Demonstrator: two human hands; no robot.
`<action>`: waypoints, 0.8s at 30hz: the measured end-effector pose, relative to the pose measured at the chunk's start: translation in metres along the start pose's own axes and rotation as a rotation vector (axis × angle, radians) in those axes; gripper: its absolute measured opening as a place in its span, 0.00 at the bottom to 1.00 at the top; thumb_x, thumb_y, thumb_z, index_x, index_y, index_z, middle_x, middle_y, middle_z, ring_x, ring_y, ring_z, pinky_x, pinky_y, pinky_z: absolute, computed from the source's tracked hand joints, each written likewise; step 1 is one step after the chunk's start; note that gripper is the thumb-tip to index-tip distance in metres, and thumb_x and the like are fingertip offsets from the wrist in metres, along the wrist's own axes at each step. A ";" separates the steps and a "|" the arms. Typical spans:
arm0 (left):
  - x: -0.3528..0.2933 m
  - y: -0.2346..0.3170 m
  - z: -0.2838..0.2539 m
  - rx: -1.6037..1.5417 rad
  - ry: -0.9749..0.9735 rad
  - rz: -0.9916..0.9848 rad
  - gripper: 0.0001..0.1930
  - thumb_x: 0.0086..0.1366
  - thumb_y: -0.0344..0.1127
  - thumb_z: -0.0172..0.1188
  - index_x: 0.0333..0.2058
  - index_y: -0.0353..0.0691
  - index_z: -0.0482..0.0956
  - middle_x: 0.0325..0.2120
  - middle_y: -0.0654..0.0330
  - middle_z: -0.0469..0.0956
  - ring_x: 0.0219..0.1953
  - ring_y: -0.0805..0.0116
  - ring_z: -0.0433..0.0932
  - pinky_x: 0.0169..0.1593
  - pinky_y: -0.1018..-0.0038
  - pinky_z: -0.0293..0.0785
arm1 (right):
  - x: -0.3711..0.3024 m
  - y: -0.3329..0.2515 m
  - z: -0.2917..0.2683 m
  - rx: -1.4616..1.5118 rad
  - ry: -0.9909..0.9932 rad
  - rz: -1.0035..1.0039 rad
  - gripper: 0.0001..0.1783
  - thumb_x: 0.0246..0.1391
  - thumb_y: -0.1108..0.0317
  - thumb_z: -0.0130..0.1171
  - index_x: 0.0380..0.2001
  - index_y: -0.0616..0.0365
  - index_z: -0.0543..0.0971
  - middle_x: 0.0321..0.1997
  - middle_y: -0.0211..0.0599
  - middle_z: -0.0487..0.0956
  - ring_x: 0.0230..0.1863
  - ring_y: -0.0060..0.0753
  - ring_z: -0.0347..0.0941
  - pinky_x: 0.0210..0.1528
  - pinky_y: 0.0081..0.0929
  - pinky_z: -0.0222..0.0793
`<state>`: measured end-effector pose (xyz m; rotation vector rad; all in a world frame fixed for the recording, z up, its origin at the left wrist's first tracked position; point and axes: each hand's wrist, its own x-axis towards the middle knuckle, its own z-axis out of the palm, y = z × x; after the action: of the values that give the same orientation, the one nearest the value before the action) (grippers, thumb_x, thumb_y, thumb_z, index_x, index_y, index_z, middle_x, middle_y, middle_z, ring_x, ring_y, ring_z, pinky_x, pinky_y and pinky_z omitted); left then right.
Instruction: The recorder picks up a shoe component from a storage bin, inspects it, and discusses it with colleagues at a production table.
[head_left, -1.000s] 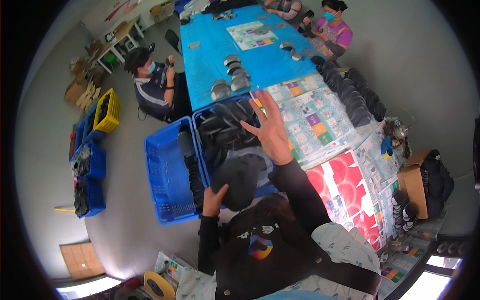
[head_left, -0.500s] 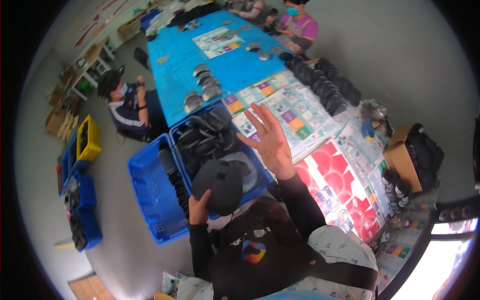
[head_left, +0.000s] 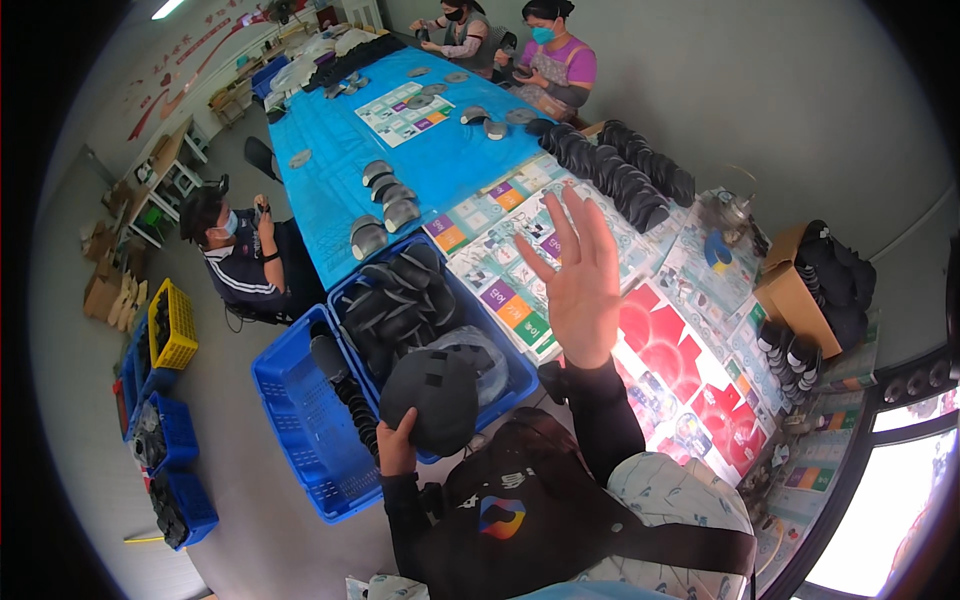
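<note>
My left hand [head_left: 398, 443] grips the lower left edge of a black rounded piece [head_left: 432, 400] with small dark square patches near its top. Its exact kind I cannot make out. It is held over the near end of a blue basket [head_left: 520, 385]. Inside that basket lie many black curved pieces [head_left: 400, 300] and a clear plastic bag [head_left: 480, 360]. My right hand [head_left: 585, 285] is raised, fingers spread and palm showing, holding nothing. Behind it are printed sheets [head_left: 490, 240] on the table and a red-and-white sheet [head_left: 660, 340].
Left of the filled basket stands another blue basket [head_left: 310, 430] with a stack of black pieces [head_left: 345, 385]. Grey curved pieces lie on the blue-covered table [head_left: 320, 210]. One person [head_left: 240, 250] sits at left, two at the far right. Rows of black pieces [head_left: 610, 175] and a cardboard box [head_left: 795, 290] line the right.
My right hand has moved right and its palm now faces more toward the view. The black piece stays in my left hand. The view has shifted, showing more of the far room.
</note>
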<state>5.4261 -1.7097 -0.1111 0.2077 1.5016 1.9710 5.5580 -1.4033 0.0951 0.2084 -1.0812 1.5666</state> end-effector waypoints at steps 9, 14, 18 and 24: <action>-0.005 0.007 0.005 0.042 -0.016 -0.013 0.21 0.69 0.32 0.69 0.56 0.25 0.79 0.52 0.52 0.84 0.52 0.62 0.84 0.59 0.68 0.76 | -0.013 0.015 -0.003 -0.259 0.152 0.140 0.06 0.73 0.70 0.56 0.43 0.62 0.78 0.28 0.30 0.77 0.29 0.19 0.72 0.47 0.27 0.77; 0.000 0.004 0.011 0.023 -0.062 -0.017 0.20 0.69 0.31 0.69 0.56 0.26 0.80 0.52 0.53 0.85 0.51 0.63 0.84 0.59 0.69 0.77 | -0.012 0.029 -0.012 -0.235 0.177 0.364 0.04 0.69 0.75 0.61 0.45 0.57 0.79 0.25 0.16 0.73 0.24 0.06 0.61 0.24 0.13 0.52; 0.000 0.004 0.006 -0.029 -0.063 -0.014 0.20 0.70 0.30 0.68 0.57 0.27 0.80 0.53 0.53 0.84 0.53 0.63 0.84 0.60 0.68 0.77 | -0.019 0.036 0.000 -0.186 0.173 0.356 0.03 0.70 0.73 0.62 0.45 0.56 0.79 0.25 0.17 0.73 0.23 0.07 0.59 0.24 0.14 0.50; 0.001 -0.002 -0.001 -0.023 -0.048 -0.015 0.20 0.70 0.31 0.68 0.57 0.27 0.80 0.53 0.54 0.84 0.53 0.64 0.83 0.60 0.69 0.76 | -0.020 0.028 0.010 -0.228 0.126 0.382 0.04 0.70 0.75 0.61 0.45 0.57 0.78 0.25 0.18 0.73 0.23 0.07 0.59 0.24 0.14 0.51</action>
<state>5.4258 -1.7095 -0.1137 0.2316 1.4457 1.9566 5.5363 -1.4218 0.0733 -0.2635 -1.2381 1.7463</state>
